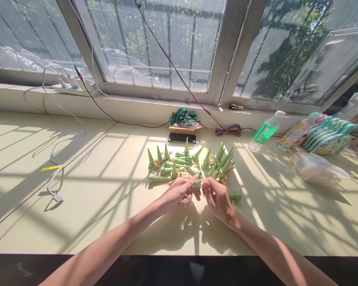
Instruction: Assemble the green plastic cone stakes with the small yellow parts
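Observation:
Both my hands meet at the near edge of a pile of green cone-shaped plastic spikes [191, 165] mixed with small yellow pieces. My left hand [180, 192] is closed in a pinch on a green spike [197, 183]. My right hand [216, 196] is curled beside it, its fingers pressed on the same spike. A short green piece [235, 195] lies on the table just right of my right hand.
A black phone [181, 138] and a small box of green items [183, 119] sit behind the pile. A water bottle [265, 132], teal packets [328, 137] and a clear bag [316, 169] lie to the right. White cables [55, 171] trail at the left.

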The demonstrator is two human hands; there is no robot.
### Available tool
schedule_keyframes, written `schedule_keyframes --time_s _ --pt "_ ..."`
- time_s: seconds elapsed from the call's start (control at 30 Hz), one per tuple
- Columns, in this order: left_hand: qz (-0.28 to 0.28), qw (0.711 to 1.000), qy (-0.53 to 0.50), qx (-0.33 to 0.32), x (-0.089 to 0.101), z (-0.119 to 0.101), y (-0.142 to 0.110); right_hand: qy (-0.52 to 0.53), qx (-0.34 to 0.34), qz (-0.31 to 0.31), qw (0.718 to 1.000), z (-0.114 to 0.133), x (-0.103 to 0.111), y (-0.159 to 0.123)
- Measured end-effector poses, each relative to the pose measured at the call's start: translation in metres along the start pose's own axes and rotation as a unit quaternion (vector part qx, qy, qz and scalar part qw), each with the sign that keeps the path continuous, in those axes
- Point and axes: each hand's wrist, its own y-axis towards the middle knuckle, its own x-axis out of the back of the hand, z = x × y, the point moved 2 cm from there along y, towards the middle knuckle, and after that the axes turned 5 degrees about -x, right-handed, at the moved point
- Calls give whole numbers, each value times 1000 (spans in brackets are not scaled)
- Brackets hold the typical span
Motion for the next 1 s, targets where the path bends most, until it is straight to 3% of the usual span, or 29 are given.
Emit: schedule_keyframes --time_s 0.23,0.5,0.7,1.0 --pt "22 998 -43 -31 2 -1 0 17 -28 21 999 -2 1 0" --pt "-65 982 124 -129 0 -8 -4 33 -66 14 997 -5 -2 -1" --pt "-61 942 218 -250 -3 -10 -9 20 -67 6 998 -4 -2 -2" --pt "-114 968 131 -181 1 -10 -5 51 -98 -54 992 -13 0 -3"
